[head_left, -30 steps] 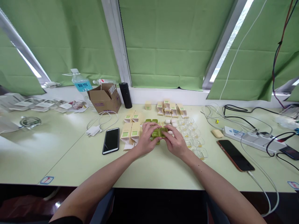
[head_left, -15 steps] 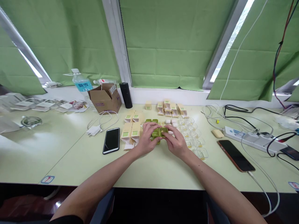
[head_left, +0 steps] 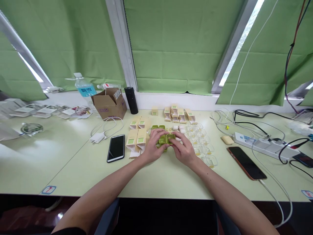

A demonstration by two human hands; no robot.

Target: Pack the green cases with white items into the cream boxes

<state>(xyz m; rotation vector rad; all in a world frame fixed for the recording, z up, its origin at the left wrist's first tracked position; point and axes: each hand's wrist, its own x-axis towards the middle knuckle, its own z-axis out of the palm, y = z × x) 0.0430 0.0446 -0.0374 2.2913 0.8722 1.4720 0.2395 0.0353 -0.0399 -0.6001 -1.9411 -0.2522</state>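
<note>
Between my hands is a small square green plastic container (head_left: 170, 138), its hollow side facing up. My left hand (head_left: 154, 145) grips its left side, with the thumb at the near edge. On the right side my right hand (head_left: 184, 150) closes around it, a finger reaching over into the hollow. More green containers (head_left: 158, 127) lie on the table just behind and under my left hand. Small white pieces (head_left: 179, 127) sit behind my right hand, partly covered by it. Rows of clear plastic cases (head_left: 209, 160) spread to the right of my right hand.
Cream paper boxes (head_left: 136, 141) stand left of my hands, with several more (head_left: 174, 112) at the back. A white-framed phone (head_left: 116, 148) and a cardboard box (head_left: 110, 104) lie farther left. Rightward are another phone (head_left: 246, 163), a power strip (head_left: 264, 145) and loose cables.
Hardly anything differs. Both hands keep their hold on the green container, and the whole view has shifted very slightly.
</note>
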